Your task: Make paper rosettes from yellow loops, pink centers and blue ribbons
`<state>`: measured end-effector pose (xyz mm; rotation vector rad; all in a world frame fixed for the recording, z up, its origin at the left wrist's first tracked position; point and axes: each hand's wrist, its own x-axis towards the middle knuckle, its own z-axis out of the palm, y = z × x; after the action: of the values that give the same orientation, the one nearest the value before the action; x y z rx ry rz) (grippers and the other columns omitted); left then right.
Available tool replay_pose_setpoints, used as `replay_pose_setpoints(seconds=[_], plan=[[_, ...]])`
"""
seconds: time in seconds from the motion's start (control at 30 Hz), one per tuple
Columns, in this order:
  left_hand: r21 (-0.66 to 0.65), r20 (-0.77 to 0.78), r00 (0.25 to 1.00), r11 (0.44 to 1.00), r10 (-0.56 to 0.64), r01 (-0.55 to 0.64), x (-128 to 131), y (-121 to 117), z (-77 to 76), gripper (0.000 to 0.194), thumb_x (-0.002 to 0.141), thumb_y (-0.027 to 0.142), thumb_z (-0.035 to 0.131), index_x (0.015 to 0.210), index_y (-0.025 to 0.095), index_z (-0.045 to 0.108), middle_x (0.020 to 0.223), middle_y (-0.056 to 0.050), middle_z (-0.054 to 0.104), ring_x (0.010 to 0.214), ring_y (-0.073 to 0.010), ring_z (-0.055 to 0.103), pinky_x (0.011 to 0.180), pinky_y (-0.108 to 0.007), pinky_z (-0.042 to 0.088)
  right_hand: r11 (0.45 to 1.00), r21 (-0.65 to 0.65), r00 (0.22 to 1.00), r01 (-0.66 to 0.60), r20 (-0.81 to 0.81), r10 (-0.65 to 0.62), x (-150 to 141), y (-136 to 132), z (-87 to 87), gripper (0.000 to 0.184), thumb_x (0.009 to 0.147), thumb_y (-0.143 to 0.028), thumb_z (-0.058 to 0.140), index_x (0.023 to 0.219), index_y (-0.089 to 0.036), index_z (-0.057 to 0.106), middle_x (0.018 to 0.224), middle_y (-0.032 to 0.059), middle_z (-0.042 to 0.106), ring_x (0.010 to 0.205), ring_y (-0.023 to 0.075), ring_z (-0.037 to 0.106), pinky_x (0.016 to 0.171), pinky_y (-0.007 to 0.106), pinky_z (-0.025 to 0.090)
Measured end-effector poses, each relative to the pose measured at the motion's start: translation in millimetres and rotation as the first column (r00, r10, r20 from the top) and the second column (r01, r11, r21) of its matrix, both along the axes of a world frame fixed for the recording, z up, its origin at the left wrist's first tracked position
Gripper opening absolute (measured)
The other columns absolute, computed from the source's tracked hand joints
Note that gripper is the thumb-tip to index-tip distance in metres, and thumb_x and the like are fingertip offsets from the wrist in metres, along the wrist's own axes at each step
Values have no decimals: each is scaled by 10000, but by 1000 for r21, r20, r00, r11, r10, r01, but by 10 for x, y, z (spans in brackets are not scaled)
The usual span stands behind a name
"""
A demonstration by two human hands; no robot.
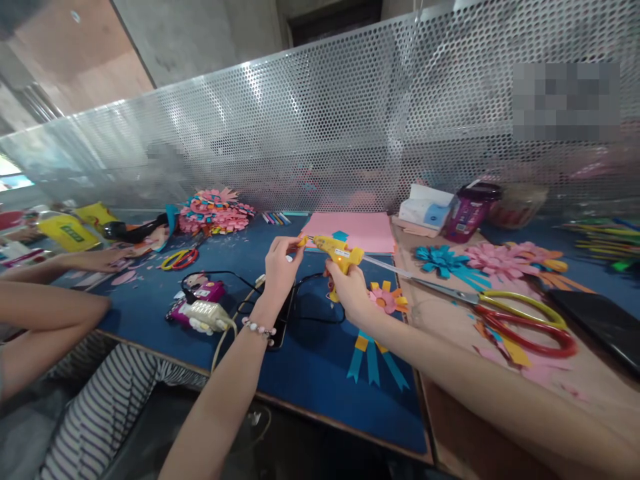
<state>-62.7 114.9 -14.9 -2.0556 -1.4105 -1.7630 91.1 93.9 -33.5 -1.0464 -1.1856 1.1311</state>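
Note:
My right hand [349, 283] is wrapped round a yellow glue gun [336, 249], which points left with a clear glue stick [387, 265] out of its back. At its nozzle, my left hand [283, 263] pinches a small yellow paper piece [303, 242]. Below my right forearm lies a paper flower [385, 299], pink in the middle with yellow and orange petals. Blue paper strips [373, 363] fan out from under the arm on its near side. A dark phone [283, 323] lies partly hidden behind my left wrist.
Pink sheets [357, 230] lie at the back. Large scissors [520, 317], paper flowers [493, 260], a purple cup [470, 212] and a black phone [597, 323] are on the right. Left are plugs with cords [205, 310], small scissors [180, 259], a flower pile [215, 210] and another person's arm [55, 303].

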Motion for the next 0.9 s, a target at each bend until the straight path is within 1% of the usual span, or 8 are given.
replay_pose_setpoints(seconds=[0.27, 0.5, 0.9], plan=[[-3, -20, 1000, 1000, -8, 8, 11, -7, 1, 121, 836, 197, 597, 955, 186, 613, 921, -36, 589, 791, -130, 634, 749, -264, 559, 1000, 3, 1000, 7, -15, -7, -5, 27, -49, 299, 750, -450, 556, 632, -178, 528, 485, -30, 476, 414, 102, 450, 365, 203, 363], [-6, -27, 1000, 1000, -15, 15, 17, -22, 12, 121, 836, 207, 598, 955, 190, 615, 924, -41, 593, 790, -138, 634, 749, -279, 565, 1000, 8, 1000, 22, -13, -22, -12, 34, -58, 287, 751, -434, 544, 619, -181, 513, 489, -29, 480, 410, 101, 442, 374, 209, 360], [-7, -36, 999, 1000, -16, 16, 20, -28, 21, 123, 838, 190, 593, 957, 180, 617, 925, -38, 585, 804, -130, 631, 754, -266, 562, 999, 30, 999, 31, 38, -32, 1, 31, -75, 279, 758, -428, 525, 623, -185, 504, 495, -33, 479, 414, 103, 438, 383, 216, 341]])
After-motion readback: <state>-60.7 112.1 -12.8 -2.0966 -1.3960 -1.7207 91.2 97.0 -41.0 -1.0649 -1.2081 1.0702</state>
